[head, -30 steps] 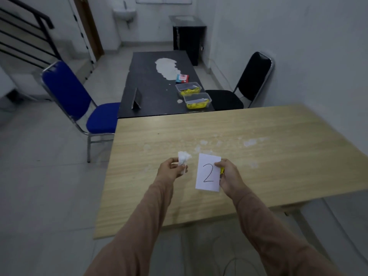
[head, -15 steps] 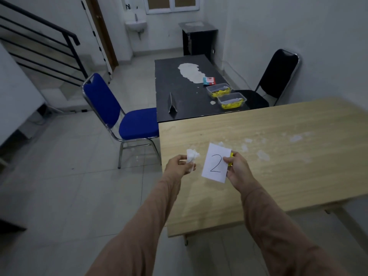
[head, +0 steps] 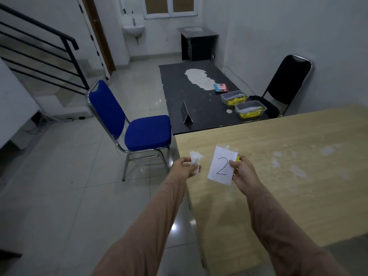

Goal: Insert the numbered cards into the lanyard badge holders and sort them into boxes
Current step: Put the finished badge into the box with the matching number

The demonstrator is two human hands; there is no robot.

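Observation:
My right hand pinches a white card marked "2" by its right edge, above the wooden table. A bit of yellow, perhaps a lanyard, shows behind my right fingers. My left hand grips a crumpled white tissue just off the table's left edge. Two clear plastic boxes with yellow lanyards inside stand on the black table beyond.
A blue chair stands left of the tables. A black chair is at the far right by the wall. A small folded stand, a red-and-blue packet and a pale patch lie on the black table. Stairs rise at left.
My view has swung left, so the tables now sit further right. Both hands keep their hold on the tissue and the card, roughly the same distance apart.

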